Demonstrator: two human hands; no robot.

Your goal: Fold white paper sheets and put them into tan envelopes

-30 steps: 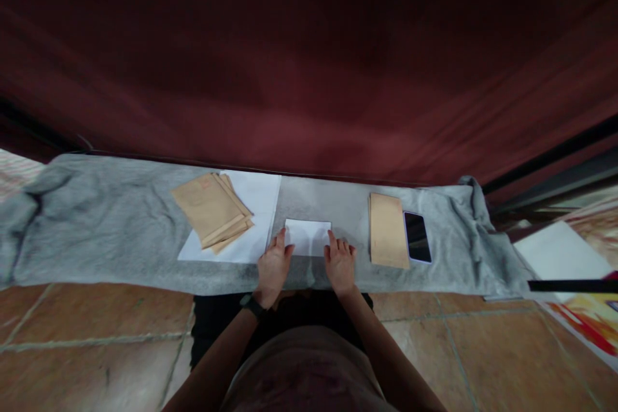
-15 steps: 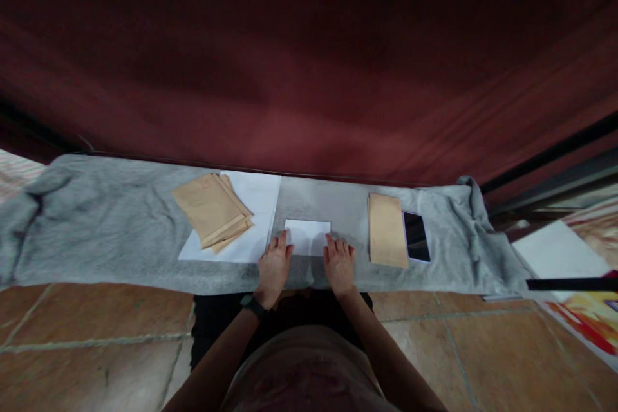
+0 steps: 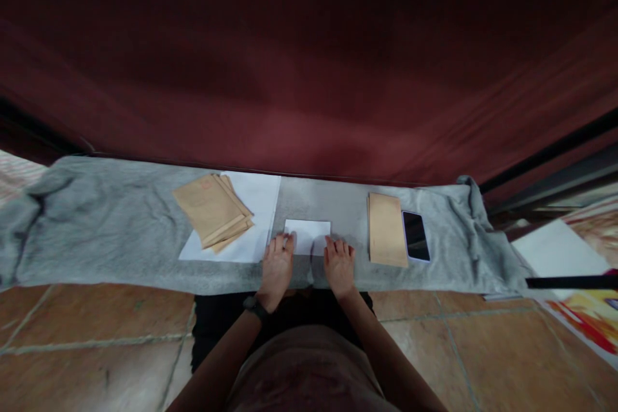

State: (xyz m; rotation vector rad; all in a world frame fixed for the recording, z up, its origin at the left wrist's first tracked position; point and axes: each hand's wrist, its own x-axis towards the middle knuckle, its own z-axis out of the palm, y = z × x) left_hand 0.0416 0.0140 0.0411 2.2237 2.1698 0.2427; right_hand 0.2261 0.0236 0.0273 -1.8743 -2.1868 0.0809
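Note:
A folded white sheet [image 3: 309, 232] lies on the grey cloth [image 3: 106, 232] straight in front of me. My left hand [image 3: 277, 267] rests flat at its near left corner, fingers stretched out and touching the paper. At the sheet's near right corner, my right hand [image 3: 338, 264] lies flat with fingers spread, fingertips on the paper's edge. Neither hand grips anything. A black band sits on my left wrist.
A fanned stack of brown envelopes [image 3: 212, 209] lies on white paper [image 3: 255, 196] at the left. Another brown envelope stack [image 3: 386, 228] and a phone [image 3: 416, 235] lie at the right. A dark red curtain [image 3: 309, 77] hangs behind. More white paper [image 3: 560, 248] lies on the tiled floor at far right.
My left hand has slid slightly right, onto the sheet's near left corner. The folded sheet looks a little shorter front to back. My right hand has barely moved.

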